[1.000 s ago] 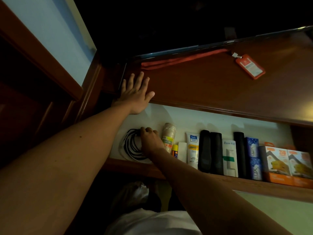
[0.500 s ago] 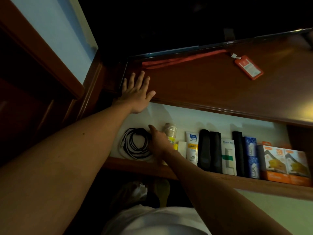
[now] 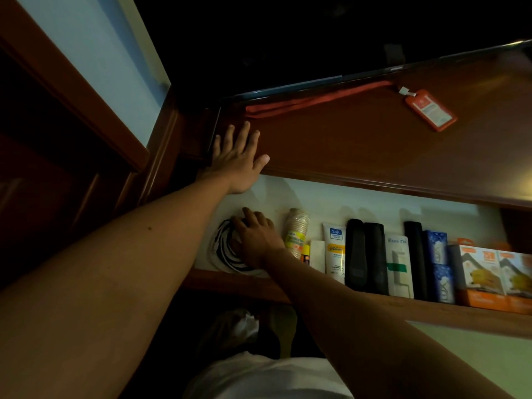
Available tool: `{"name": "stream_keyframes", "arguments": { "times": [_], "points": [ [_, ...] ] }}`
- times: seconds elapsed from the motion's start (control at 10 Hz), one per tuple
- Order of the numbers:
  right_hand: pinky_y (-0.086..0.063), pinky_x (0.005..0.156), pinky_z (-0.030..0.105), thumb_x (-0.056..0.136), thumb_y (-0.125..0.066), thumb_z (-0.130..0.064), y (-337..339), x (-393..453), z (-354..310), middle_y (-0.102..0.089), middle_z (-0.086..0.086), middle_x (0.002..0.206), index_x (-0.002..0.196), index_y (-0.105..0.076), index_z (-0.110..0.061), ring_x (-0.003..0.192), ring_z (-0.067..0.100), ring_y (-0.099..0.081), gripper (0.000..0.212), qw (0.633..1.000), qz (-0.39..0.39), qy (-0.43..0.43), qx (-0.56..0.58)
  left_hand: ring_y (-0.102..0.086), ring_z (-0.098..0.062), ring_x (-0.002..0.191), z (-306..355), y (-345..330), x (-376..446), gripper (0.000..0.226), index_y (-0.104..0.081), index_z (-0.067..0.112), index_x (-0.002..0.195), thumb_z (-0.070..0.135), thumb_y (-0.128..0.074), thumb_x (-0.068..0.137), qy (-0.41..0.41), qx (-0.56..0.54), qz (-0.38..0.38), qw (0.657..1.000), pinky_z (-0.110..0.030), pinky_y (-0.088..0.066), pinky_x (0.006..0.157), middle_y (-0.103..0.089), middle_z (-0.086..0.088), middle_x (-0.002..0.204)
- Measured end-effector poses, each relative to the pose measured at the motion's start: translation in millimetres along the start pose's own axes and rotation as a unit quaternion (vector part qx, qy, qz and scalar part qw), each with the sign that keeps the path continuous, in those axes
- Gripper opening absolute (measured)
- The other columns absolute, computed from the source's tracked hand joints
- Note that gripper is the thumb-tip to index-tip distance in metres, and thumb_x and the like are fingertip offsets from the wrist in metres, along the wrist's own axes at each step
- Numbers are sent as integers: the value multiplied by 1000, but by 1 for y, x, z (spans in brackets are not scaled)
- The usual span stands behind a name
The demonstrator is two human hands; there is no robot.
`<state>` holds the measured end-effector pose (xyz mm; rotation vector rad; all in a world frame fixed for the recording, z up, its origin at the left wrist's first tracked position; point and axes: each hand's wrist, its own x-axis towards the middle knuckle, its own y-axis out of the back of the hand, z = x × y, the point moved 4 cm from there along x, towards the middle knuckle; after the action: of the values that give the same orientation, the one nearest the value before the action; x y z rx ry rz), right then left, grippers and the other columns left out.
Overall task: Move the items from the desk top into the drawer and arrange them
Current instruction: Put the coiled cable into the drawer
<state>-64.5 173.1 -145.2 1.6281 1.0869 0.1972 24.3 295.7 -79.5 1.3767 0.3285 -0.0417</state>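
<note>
Since half a second ago the right hand has slid back leftward onto the coiled black cable, after drawing off toward the stack of paper cups. Its fingers now lie curled over the right half of the coil, pressing or gathering it; whether they actually pinch the strands cannot be told. The left hand has not shifted: it lies flat and spread, palm down, on the near left corner of the brown wooden desk top, holding nothing.

The cable sits in the white-lined open drawer, directly under the right hand and below the left. The one item left on the desk, the orange card holder with its red lanyard, lies far up and to the right of both hands, the strap's long axis running along the back edge. The left hand looks nearer the strap's loose end, the right hand nearer the card.
</note>
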Motion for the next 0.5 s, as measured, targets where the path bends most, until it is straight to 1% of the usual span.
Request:
{"name": "stream_keyframes", "arguments": {
  "times": [0.1, 0.2, 0.3, 0.4, 0.5],
  "points": [
    [-25, 113, 57, 90, -41, -73, -10, 11, -9, -16, 16, 161, 158, -21, -28, 142, 41, -22, 84, 999, -17, 5, -42, 26, -26, 145, 1, 0, 1, 70, 9, 26, 156, 62, -9, 99, 1, -5, 0, 1000, -49, 16, 115, 26, 3, 160],
    [-35, 105, 55, 77, -54, -81, -17, 10, -12, -25, 18, 153, 155, -25, -28, 134, 42, -29, 99, 997, -30, 14, -69, 26, -26, 145, 2, 0, 0, 70, 9, 26, 156, 61, -9, 99, 1, -4, 5, 1000, -49, 16, 115, 26, 2, 160],
    [-39, 100, 52, 72, -70, -70, -21, 6, -11, -30, 17, 148, 154, -28, -27, 129, 41, -34, 101, 996, -21, 20, -80, 27, -26, 145, 3, 0, -1, 69, 10, 26, 156, 61, -9, 99, 0, -4, 4, 1000, -50, 16, 115, 27, 2, 160],
    [-40, 99, 52, 71, -75, -64, -21, 2, -8, -32, 17, 145, 153, -30, -26, 128, 41, -35, 101, 997, -15, 12, -68, 27, -26, 145, 2, 0, 0, 70, 9, 25, 156, 61, -9, 99, 1, -4, 10, 1000, -49, 16, 115, 27, 2, 160],
    [-38, 101, 55, 69, -78, -62, -22, 1, -8, -32, 17, 145, 153, -30, -26, 128, 42, -34, 103, 998, -11, 2, -57, 26, -26, 146, 3, 0, 0, 70, 9, 25, 156, 61, -9, 99, 2, 2, 10, 1000, -49, 16, 115, 26, 2, 160]
  ]
}}
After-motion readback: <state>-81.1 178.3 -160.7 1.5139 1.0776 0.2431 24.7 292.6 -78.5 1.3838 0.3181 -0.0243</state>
